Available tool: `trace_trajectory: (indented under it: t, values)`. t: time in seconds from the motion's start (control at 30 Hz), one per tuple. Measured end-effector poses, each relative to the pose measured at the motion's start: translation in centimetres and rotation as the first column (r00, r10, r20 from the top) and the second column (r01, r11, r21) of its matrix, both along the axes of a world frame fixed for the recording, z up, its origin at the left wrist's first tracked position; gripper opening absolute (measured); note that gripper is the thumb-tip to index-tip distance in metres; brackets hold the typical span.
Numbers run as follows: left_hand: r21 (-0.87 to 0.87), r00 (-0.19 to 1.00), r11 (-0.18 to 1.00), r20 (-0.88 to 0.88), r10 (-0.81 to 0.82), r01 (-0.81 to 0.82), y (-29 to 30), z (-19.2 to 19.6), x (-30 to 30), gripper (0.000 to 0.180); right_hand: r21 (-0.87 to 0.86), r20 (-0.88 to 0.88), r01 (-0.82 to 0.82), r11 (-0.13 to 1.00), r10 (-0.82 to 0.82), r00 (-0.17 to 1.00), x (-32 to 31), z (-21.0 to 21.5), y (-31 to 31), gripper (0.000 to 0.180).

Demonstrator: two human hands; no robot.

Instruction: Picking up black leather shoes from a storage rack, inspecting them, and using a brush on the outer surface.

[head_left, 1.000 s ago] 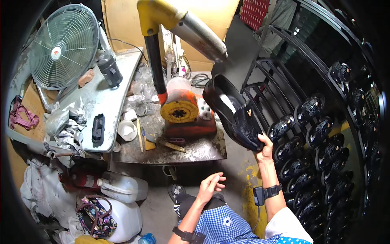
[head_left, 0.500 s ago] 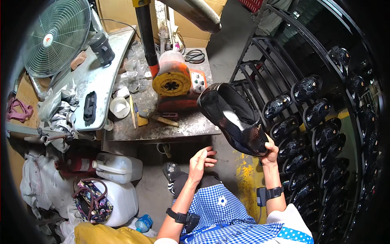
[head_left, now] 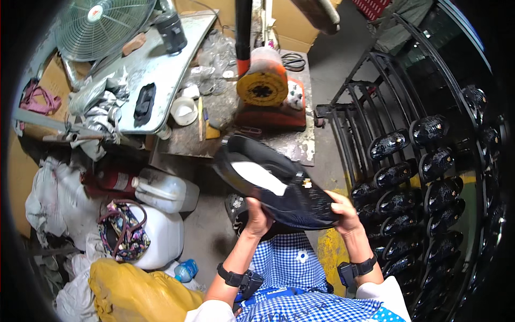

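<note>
The fingers of the right hand are clamped on the toe of a glossy black slip-on shoe, the thumb lying over its upper edge. The left hand supports the shoe's near side, its thumb pressed there; its other fingers pass out of sight behind the shoe, so how far they spread cannot be told. The shoe sits between both hands, above the blue-and-white checked apron, opening upward, showing a white insole and a small gold-coloured ornament. Its heel end points left, near the scuffed metal worktable.
</note>
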State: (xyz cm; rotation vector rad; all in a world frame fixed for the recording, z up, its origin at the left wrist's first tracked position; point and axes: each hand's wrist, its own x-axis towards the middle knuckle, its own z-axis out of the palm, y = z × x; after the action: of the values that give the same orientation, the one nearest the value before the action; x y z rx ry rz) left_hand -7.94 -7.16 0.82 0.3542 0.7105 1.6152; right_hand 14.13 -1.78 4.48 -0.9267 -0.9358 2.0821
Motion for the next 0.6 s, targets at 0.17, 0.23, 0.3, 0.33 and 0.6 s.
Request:
trace_trajectory:
  t: [0.17, 0.23, 0.3, 0.33, 0.6]
  values:
    - [-0.234, 0.925, 0.900, 0.005, 0.380, -0.368, -2.7, 1.5, -6.8, 0.083, 0.456, 0.514, -0.345, 0.820, 0.074, 0.855, -6.8, -3.0, 5.7, 0.042]
    - [-0.183, 0.894, 0.877, -0.038, 0.446, -0.445, -4.1, 2.0, -9.2, 0.080, 0.592, 0.665, -0.426, 0.684, -0.117, 0.737, -9.7, -4.8, 9.2, 0.052]
    - [-0.222, 0.866, 0.841, -0.045, 0.497, -0.494, -5.5, 2.4, -11.3, 0.081, 0.681, 0.683, -0.484, 0.549, -0.238, 0.691, -12.9, -6.7, 12.6, 0.044]
    - [-0.222, 0.846, 0.822, -0.030, 0.533, -0.525, -6.1, 2.5, -12.0, 0.079, 0.718, 0.679, -0.515, 0.469, -0.308, 0.667, -14.5, -7.6, 13.9, 0.041]
    - [-0.224, 0.855, 0.828, -0.056, 0.516, -0.514, -7.3, 2.9, -13.0, 0.077, 0.535, 0.803, -0.771, 0.345, -0.492, 0.336, -19.5, -11.0, 18.4, 0.014]
